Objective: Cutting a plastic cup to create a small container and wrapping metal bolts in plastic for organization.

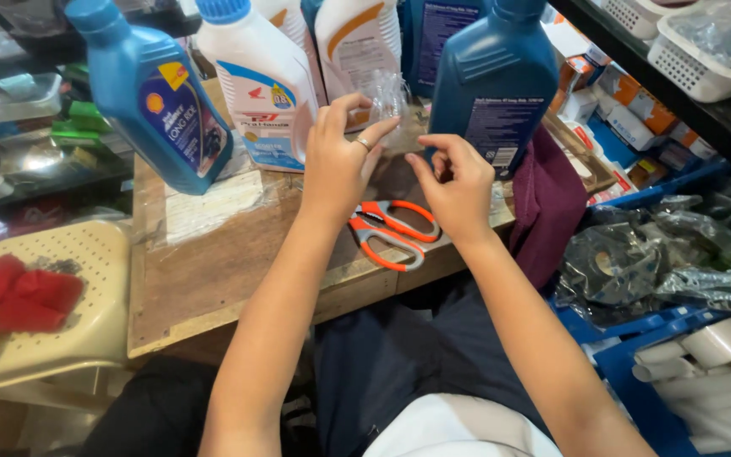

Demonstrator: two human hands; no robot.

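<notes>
Left hand | grip pinching clear plastic bag above fingertips | right hand grip curled, empty, just beside.

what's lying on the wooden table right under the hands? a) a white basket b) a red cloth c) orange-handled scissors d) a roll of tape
c: the orange-handled scissors lie flat on the wooden table, just below the left hand and right hand, which are raised above them and pinching a small clear plastic bag.

We see bare forearms, no sleeves; thin ring on left hand; dark trousers; white shirt hem.
</notes>
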